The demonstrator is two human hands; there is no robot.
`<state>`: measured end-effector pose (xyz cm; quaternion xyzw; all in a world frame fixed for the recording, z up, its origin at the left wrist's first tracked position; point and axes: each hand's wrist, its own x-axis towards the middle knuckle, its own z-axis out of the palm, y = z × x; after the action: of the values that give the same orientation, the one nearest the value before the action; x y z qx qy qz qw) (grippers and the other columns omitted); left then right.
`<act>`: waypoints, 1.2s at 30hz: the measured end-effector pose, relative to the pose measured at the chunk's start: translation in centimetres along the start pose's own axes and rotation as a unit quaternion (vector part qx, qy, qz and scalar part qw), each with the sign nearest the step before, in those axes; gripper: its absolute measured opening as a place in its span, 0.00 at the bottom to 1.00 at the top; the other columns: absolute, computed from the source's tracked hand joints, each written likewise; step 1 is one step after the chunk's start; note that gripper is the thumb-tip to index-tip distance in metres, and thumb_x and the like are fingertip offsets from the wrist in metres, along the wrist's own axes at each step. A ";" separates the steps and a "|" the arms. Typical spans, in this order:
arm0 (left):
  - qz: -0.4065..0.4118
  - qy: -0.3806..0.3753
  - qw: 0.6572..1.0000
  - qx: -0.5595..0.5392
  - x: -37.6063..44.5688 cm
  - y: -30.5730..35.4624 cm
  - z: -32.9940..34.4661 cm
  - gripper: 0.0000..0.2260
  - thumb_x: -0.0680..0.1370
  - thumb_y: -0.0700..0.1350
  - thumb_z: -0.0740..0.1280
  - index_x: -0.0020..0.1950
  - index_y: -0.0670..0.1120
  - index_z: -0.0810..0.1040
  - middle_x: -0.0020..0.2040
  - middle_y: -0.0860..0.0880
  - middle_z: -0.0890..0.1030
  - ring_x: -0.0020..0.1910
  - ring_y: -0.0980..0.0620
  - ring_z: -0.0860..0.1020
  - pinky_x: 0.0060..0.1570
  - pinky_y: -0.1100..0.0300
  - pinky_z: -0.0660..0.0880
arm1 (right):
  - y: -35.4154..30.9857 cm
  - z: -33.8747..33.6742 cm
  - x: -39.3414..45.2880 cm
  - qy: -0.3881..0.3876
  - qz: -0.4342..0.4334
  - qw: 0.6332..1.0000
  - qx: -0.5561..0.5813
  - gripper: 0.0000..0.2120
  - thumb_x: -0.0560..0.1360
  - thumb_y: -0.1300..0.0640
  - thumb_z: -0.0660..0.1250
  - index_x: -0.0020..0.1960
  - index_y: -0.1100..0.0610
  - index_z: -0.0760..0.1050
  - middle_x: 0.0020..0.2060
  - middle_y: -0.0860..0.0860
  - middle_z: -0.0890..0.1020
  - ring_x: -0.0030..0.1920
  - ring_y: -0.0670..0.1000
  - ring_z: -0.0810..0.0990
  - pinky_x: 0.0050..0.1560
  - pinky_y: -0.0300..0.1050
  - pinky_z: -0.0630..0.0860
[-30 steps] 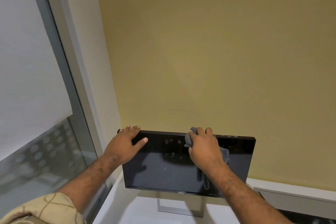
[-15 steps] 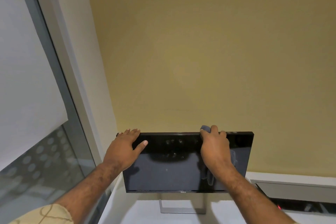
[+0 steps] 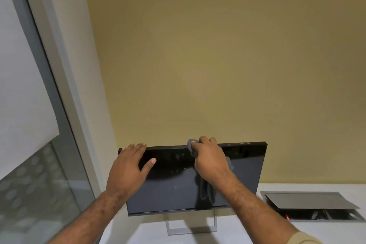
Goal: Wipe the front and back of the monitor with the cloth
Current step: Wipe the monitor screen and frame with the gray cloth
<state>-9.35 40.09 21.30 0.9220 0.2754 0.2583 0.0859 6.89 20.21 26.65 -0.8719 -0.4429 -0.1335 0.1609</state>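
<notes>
the monitor (image 3: 178, 188) stands on its grey stand (image 3: 191, 228) on the white counter (image 3: 247, 230), dark screen facing you, close to the yellow wall (image 3: 217, 55). your right hand (image 3: 210, 161) curls its fingers (image 3: 204, 139) over the top edge near the middle, gripping the grey cloth (image 3: 191, 145), part of it hanging down the screen; your left hand (image 3: 128, 166) lies flat and open on the upper left corner, thumb on the glass. an open cable hatch (image 3: 309, 204) sits in the counter to the right, a window frame (image 3: 45, 77) to the left.
</notes>
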 end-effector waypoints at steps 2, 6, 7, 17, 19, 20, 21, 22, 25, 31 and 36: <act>-0.002 0.003 1.000 0.000 -0.1 0.2 0.0 0.34 0.77 0.69 0.50 0.77 0.52 0.68 0.76 0.54 0.69 0.78 0.51 0.61 0.77 0.54 0.54 | 1.9 -1.0 -0.4 0.005 0.046 0.999 -0.010 0.10 0.70 0.67 0.60 0.45 0.54 0.74 0.43 0.49 0.69 0.46 0.53 0.68 0.38 0.46 0.66; -0.004 0.008 1.000 0.003 -0.1 0.5 0.0 0.34 0.77 0.69 0.50 0.76 0.51 0.69 0.75 0.52 0.71 0.77 0.50 0.63 0.77 0.52 0.57 | 4.8 -2.9 -0.4 -0.017 0.124 0.992 -0.028 0.10 0.71 0.65 0.62 0.42 0.51 0.74 0.46 0.50 0.70 0.48 0.53 0.68 0.40 0.46 0.69; -0.005 0.009 1.000 0.003 -0.1 0.5 0.0 0.34 0.77 0.69 0.50 0.76 0.51 0.69 0.75 0.52 0.71 0.77 0.50 0.63 0.77 0.52 0.57 | 4.9 -3.2 -0.1 -0.020 0.129 0.991 -0.035 0.09 0.71 0.64 0.62 0.44 0.52 0.76 0.47 0.51 0.72 0.49 0.53 0.69 0.42 0.46 0.71; 0.028 0.028 0.999 0.024 0.2 -0.4 0.5 0.33 0.79 0.69 0.50 0.72 0.48 0.74 0.70 0.49 0.76 0.72 0.46 0.70 0.74 0.49 0.61 | -1.5 0.2 -0.5 0.012 -0.046 0.999 -0.008 0.21 0.68 0.69 0.62 0.59 0.55 0.74 0.57 0.51 0.75 0.51 0.55 0.71 0.42 0.48 0.66; 0.031 0.029 0.999 0.027 0.2 -0.4 0.6 0.33 0.78 0.69 0.50 0.71 0.48 0.74 0.69 0.49 0.77 0.71 0.46 0.71 0.73 0.49 0.62 | -0.3 0.2 -0.6 0.030 -0.024 0.999 -0.031 0.23 0.69 0.69 0.61 0.61 0.55 0.74 0.57 0.51 0.76 0.51 0.55 0.71 0.41 0.48 0.65; 0.029 0.030 0.999 0.025 0.3 -0.4 0.7 0.33 0.78 0.68 0.50 0.71 0.48 0.74 0.69 0.49 0.77 0.71 0.46 0.70 0.73 0.49 0.62 | 0.6 -0.1 -0.6 0.034 -0.010 0.998 -0.042 0.22 0.69 0.69 0.61 0.60 0.55 0.75 0.55 0.51 0.77 0.51 0.55 0.71 0.41 0.48 0.65; 0.026 0.031 0.999 0.024 0.3 -0.4 0.8 0.33 0.78 0.68 0.50 0.71 0.48 0.74 0.69 0.49 0.77 0.72 0.46 0.70 0.74 0.49 0.61 | 1.6 -0.5 -0.7 0.036 0.005 0.998 -0.051 0.20 0.69 0.69 0.60 0.58 0.54 0.76 0.53 0.51 0.77 0.50 0.55 0.71 0.40 0.48 0.65; 0.024 0.033 0.999 0.022 0.3 -0.3 0.8 0.33 0.78 0.68 0.50 0.71 0.48 0.74 0.69 0.49 0.77 0.72 0.46 0.70 0.74 0.49 0.61 | 2.7 -0.9 -0.9 0.037 0.019 0.997 -0.057 0.18 0.70 0.68 0.60 0.55 0.54 0.76 0.51 0.50 0.77 0.49 0.55 0.72 0.40 0.47 0.65; 0.020 0.035 0.999 0.011 0.3 -0.1 0.8 0.33 0.78 0.68 0.50 0.71 0.48 0.74 0.70 0.49 0.77 0.73 0.46 0.69 0.74 0.49 0.60 | 6.6 -2.2 -1.8 0.028 0.056 0.995 -0.075 0.15 0.69 0.67 0.61 0.51 0.52 0.76 0.49 0.50 0.78 0.48 0.55 0.72 0.39 0.47 0.67; 0.000 0.030 1.000 -0.004 0.5 0.1 1.0 0.29 0.80 0.66 0.55 0.72 0.48 0.74 0.71 0.49 0.76 0.75 0.47 0.67 0.76 0.49 0.59 | 10.0 -3.2 -2.7 0.074 0.184 0.978 -0.064 0.14 0.68 0.67 0.62 0.50 0.54 0.76 0.50 0.50 0.79 0.47 0.52 0.70 0.41 0.45 0.69; -0.007 0.030 1.000 -0.006 0.6 0.2 0.9 0.28 0.79 0.63 0.57 0.72 0.48 0.74 0.71 0.49 0.76 0.74 0.47 0.68 0.75 0.49 0.60 | 6.7 -1.8 -2.4 0.090 0.062 0.994 0.010 0.21 0.68 0.69 0.62 0.57 0.51 0.74 0.59 0.46 0.77 0.49 0.52 0.71 0.46 0.51 0.74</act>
<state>-8.37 40.25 20.82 0.9116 0.2822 0.2865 0.0850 10.84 14.03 26.30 -0.8804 -0.3729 -0.1971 0.2168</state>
